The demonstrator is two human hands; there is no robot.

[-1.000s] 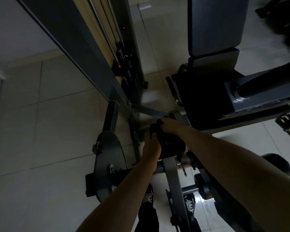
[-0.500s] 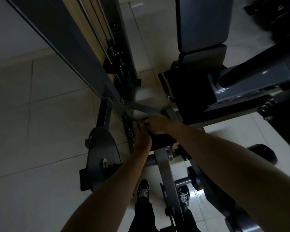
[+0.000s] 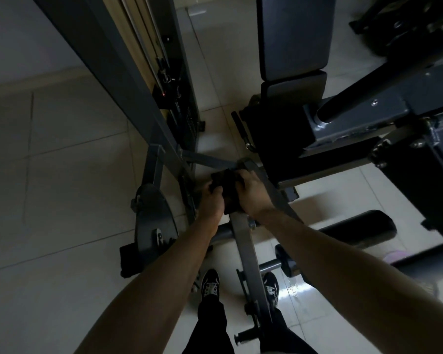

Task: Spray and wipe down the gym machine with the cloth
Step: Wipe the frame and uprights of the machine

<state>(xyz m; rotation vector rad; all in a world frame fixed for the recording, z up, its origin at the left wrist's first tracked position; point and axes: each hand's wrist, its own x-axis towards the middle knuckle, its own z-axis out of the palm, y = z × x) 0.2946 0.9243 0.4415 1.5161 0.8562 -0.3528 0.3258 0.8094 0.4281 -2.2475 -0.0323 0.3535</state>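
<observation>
Low on the gym machine [image 3: 113,72], against its sloping grey bar [image 3: 243,241], the left hand [image 3: 211,203] and the right hand [image 3: 252,194] both clutched the dark cloth [image 3: 226,186], fingers curled over its upper edge and pressing it to the metal. Beyond the hands stood the black back pad [image 3: 292,34], with the weight stack [image 3: 189,118] to the left and a black foam roller [image 3: 356,227] to the right. Pale, glossy floor tiles [image 3: 62,175] lay under everything in dim light, the person's black shoes [image 3: 210,283] either side of the bar and a plain wall [image 3: 18,34] at upper left.
</observation>
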